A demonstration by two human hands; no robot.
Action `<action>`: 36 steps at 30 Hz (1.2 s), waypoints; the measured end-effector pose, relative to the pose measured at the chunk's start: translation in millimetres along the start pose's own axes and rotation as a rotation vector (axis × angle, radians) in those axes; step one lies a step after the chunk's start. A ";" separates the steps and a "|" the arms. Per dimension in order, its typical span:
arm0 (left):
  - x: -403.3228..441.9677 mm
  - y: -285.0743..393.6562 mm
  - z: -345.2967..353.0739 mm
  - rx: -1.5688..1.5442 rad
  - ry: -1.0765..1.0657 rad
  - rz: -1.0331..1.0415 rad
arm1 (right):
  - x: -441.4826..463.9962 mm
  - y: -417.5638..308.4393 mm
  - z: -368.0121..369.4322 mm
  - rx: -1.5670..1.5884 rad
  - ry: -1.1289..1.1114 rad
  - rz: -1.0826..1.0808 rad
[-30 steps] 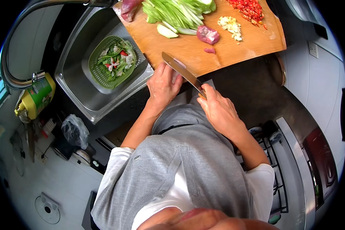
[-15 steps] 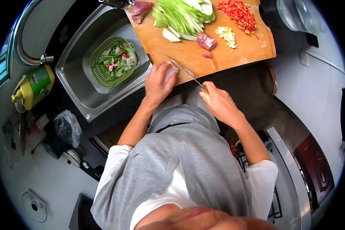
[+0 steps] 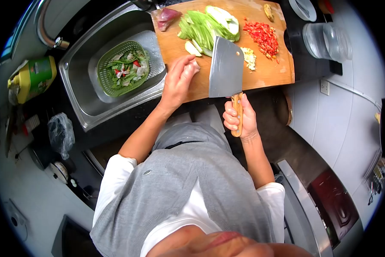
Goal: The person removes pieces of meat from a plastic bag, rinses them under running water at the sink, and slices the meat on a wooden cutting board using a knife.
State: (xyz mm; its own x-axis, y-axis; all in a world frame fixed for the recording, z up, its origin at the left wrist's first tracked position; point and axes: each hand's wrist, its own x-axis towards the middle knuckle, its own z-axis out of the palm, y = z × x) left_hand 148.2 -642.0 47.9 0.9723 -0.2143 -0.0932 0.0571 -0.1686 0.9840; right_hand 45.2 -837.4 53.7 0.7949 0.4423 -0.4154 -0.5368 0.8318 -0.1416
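My right hand (image 3: 243, 118) is wrapped round the wooden handle of a cleaver (image 3: 225, 68), whose broad blade is turned flat toward me over the front of the cutting board (image 3: 269, 77). My left hand (image 3: 178, 80) is curled at the board's left front edge, round something pale and pinkish that its fingers mostly hide. Beyond the hands lie sliced green vegetable strips (image 3: 196, 28), chopped red chilli (image 3: 263, 39) and a pile of minced yellowish bits (image 3: 249, 58), partly behind the blade. A dark pink piece of meat (image 3: 167, 18) rests at the far left corner.
Left of the board is a steel sink (image 3: 79, 98) holding a green basket (image 3: 101, 79) with leafy scraps. A faucet (image 3: 60, 43), a yellow-green bottle (image 3: 38, 75) and a plastic bag (image 3: 61, 135) stand farther left. A knobbly yellow piece (image 3: 268, 13), clear containers (image 3: 327, 40) and a white bowl (image 3: 303, 9) are at the right.
The cleaver has turned from edge-on near my left hand to blade up and flat, farther right. It now covers the small pink pieces on the board. My left hand stays at the board's edge.
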 end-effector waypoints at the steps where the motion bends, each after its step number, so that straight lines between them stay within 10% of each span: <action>1: 0.8 4.8 1.2 0.004 0.020 0.002 | 2.0 1.1 4.5 0.149 0.013 0.019; 4: 4.6 17.9 -4.5 -1.126 -0.353 -0.566 | 12.1 5.0 8.2 0.167 -0.052 0.106; 21: -28.2 -9.9 -97.3 -0.975 0.098 -0.345 | 58.2 -19.6 56.7 -0.545 0.060 -0.206; 29: -38.6 -36.9 -174.0 -1.025 0.317 -0.197 | 109.0 -36.1 103.2 -1.167 0.197 -0.663; 31: -37.1 -37.0 -183.2 -1.020 0.401 -0.238 | 121.5 -42.3 97.7 -1.508 0.302 -1.291; 36: -18.4 -27.5 -198.2 -1.128 0.382 -0.210 | 170.9 -48.8 127.2 -0.953 0.136 -0.681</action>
State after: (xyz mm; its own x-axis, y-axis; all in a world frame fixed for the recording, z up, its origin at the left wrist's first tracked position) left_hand 173.6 -442.8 52.7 0.9138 0.0468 -0.4036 0.2023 0.8090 0.5519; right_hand 243.3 -759.8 103.9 0.9934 -0.0834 -0.0791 -0.0538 0.2705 -0.9612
